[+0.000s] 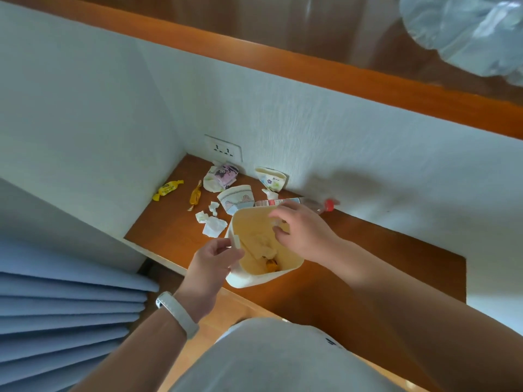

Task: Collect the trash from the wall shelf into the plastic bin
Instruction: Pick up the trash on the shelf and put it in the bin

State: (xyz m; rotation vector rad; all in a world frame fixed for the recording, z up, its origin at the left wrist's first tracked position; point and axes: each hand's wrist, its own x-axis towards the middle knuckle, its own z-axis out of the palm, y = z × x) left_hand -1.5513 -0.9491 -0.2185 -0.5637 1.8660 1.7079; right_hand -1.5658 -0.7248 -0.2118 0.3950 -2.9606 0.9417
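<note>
A cream plastic bin [288, 267] stands on the wooden wall shelf [368, 250], with tissue and a yellow wrapper inside. My left hand [212, 258] pinches the bin's left rim. My right hand [300, 230] hovers over the bin's mouth, fingers loosely curled around a small white scrap. On the shelf lie a yellow candy [167, 189], an orange wrapper [195, 196], torn tissue pieces [213, 223], crushed paper cups [237, 198] [271, 178], a printed packet [223, 176] and a plastic bottle with a red cap [328, 205] behind my right hand.
White walls enclose the shelf on the left and back, with a power socket [223, 148] in the corner. A wooden ledge [311, 69] runs above. Blue pleated curtain [56, 306] hangs at the lower left. A clear plastic bag [467, 32] sits at the top right.
</note>
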